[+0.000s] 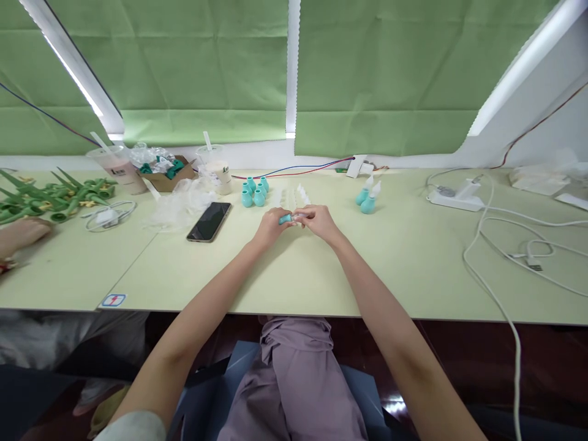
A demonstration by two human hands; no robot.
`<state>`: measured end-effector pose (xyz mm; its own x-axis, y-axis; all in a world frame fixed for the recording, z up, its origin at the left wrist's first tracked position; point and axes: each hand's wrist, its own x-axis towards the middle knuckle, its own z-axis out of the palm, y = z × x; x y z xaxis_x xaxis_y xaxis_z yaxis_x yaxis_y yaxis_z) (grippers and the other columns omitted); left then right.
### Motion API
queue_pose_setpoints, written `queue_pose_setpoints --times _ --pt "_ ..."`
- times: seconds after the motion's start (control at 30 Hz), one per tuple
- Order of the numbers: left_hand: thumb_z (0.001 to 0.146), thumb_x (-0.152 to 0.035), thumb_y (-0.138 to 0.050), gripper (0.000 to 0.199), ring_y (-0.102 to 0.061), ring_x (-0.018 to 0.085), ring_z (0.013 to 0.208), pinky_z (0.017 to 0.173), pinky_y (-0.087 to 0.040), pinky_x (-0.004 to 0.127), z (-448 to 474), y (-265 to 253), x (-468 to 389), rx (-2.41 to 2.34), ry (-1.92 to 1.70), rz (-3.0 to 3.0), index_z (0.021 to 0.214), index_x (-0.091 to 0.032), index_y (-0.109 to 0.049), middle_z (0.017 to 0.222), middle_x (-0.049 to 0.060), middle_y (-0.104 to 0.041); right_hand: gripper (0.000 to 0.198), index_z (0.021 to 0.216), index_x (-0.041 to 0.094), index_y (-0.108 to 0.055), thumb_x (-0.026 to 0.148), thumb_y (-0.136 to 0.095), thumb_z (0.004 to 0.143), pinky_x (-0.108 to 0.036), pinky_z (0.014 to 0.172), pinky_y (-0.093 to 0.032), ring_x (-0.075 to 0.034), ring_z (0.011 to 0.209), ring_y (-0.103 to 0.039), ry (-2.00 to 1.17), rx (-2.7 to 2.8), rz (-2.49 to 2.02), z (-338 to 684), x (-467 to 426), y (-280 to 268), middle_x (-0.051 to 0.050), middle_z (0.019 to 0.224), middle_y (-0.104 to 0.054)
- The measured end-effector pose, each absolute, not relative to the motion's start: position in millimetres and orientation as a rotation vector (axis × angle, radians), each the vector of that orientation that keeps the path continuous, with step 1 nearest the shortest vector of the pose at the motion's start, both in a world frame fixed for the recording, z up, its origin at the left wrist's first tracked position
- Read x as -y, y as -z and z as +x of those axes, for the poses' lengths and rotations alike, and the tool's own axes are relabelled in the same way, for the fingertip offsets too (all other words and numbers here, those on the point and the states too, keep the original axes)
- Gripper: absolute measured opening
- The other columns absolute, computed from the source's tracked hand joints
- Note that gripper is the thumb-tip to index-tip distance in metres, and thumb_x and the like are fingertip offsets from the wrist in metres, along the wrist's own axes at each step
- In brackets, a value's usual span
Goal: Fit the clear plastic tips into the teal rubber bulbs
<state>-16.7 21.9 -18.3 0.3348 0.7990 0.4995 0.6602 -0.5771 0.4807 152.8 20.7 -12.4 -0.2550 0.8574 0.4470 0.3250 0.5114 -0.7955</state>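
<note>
My left hand (271, 226) is closed around a small turquoise bulb-shaped piece (285, 218), held just above the table. My right hand (320, 222) pinches a whitish, translucent piece (299, 216) against the turquoise one; the fingers hide much of it. Right behind my hands lie strips of small white translucent pieces (303, 194). Several turquoise bulb pieces (253, 192) with open necks stand in a cluster to the left. Over on the right, a few turquoise bulbs (367, 205) have white pointed tips fitted on them.
A phone (209, 222) lies left of my hands. Behind it are crumpled plastic, drink cups (219, 171) and a cardboard box (169, 179). A co-worker's hand (27, 236) is beside green plastic pieces (59, 196). On the right sit a power strip (454, 199) and white cables.
</note>
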Motion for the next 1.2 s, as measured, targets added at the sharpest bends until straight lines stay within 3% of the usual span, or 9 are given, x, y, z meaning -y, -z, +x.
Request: queue_pose_setpoints --times 0.13,0.2,0.3,0.4,0.53,0.67,0.83,1.0,1.2 --pt "0.073 -0.038 -0.066 0.026 -0.06 0.021 0.084 0.077 -0.044 0.031 -14.1 14.4 -20.5 -1.335 -1.175 2.291 0.09 -0.018 -0.067 0.087 0.007 -0.068 0.017 0.085 0.019 -0.072 0.025 -0.06 0.074 -0.023 0.059 -0.047 -0.009 0.051 -0.056 -0.642 1.798 -0.996 150.0 -19.2 8.4 -0.001 0.078 -0.065" --pt "0.074 -0.041 -0.064 0.029 -0.061 0.02 0.085 0.079 -0.045 0.031 -13.5 10.7 -21.3 -1.295 -1.221 2.177 0.091 -0.018 -0.067 0.091 0.006 -0.068 0.026 0.098 0.021 -0.069 0.028 -0.062 0.075 -0.024 0.063 -0.049 -0.011 0.058 -0.059 -0.582 1.794 -1.02 151.9 -17.0 1.6 -0.001 0.084 -0.066" --pt "0.081 -0.046 -0.053 0.033 -0.06 0.019 0.09 0.082 -0.046 0.03 -15.4 5.7 -23.8 -1.178 -1.29 1.996 0.092 -0.018 -0.066 0.095 0.005 -0.068 0.054 0.127 0.027 -0.05 0.037 -0.062 0.076 -0.026 0.07 -0.05 -0.014 0.075 -0.063 -0.574 1.687 -1.039 157.7 -15.4 -8.2 -0.002 0.1 -0.066" --pt "0.088 -0.049 -0.039 0.042 -0.057 0.019 0.102 0.09 -0.044 0.03 -18.3 5.6 -25.7 -1.056 -1.355 1.839 0.096 -0.018 -0.066 0.104 0.005 -0.066 0.071 0.138 0.029 -0.034 0.041 -0.063 0.075 -0.028 0.077 -0.051 -0.017 0.097 -0.061 -0.735 1.574 -0.982 158.6 -18.0 -7.1 -0.006 0.119 -0.06" --pt "0.091 -0.049 -0.031 0.046 -0.053 0.019 0.112 0.095 -0.043 0.032 -14.7 11.3 -22.8 -1.01 -1.359 1.74 0.104 -0.02 -0.064 0.115 0.006 -0.062 0.074 0.13 0.025 -0.047 0.04 -0.074 0.062 -0.032 0.086 -0.05 -0.022 0.113 -0.055 -1.095 1.581 -0.833 141.2 -20.6 9.4 -0.007 0.128 -0.054" --pt "0.091 -0.048 -0.031 0.046 -0.051 0.02 0.116 0.094 -0.045 0.033 -7.1 13.3 -17.2 -1.046 -1.324 1.802 0.109 -0.021 -0.064 0.119 0.008 -0.059 0.05 0.101 0.016 -0.066 0.044 -0.073 0.061 -0.036 0.089 -0.049 -0.021 0.096 -0.063 -1.198 1.554 -0.811 122.1 -16.3 18.1 -0.005 0.099 -0.069" --pt "0.094 -0.045 -0.024 0.045 -0.044 0.017 0.122 0.099 -0.039 0.035 -16.0 11.5 -25.4 -1.172 -1.441 1.835 0.12 -0.027 -0.055 0.132 0.004 -0.05 0.032 0.083 0.015 -0.069 0.037 -0.072 0.061 -0.032 0.081 -0.051 -0.02 0.085 -0.065 -0.999 1.449 -0.896 133.1 -20.6 14.1 -0.003 0.084 -0.07" --pt "0.093 -0.045 -0.028 0.043 -0.048 0.019 0.113 0.102 -0.031 0.038 -44.8 14.9 -48.8 -1.494 -1.659 1.764 0.102 -0.022 -0.064 0.112 0.005 -0.061 0.022 0.073 0.013 -0.067 0.034 -0.067 0.064 -0.031 0.071 -0.051 -0.018 0.069 -0.063 -0.66 1.342 -1.124 170.6 -37.4 14.0 -0.001 0.067 -0.066" --pt "0.091 -0.047 -0.027 0.049 -0.053 0.02 0.098 0.091 -0.038 0.033 -73.8 26.0 -68.7 -1.7 -1.739 1.621 0.092 -0.017 -0.066 0.097 0.007 -0.064 0.034 0.087 0.015 -0.066 0.039 -0.066 0.062 -0.03 0.073 -0.049 -0.017 0.078 -0.061 -0.521 1.321 -1.185 199.8 -47.2 20.2 -0.004 0.084 -0.068"
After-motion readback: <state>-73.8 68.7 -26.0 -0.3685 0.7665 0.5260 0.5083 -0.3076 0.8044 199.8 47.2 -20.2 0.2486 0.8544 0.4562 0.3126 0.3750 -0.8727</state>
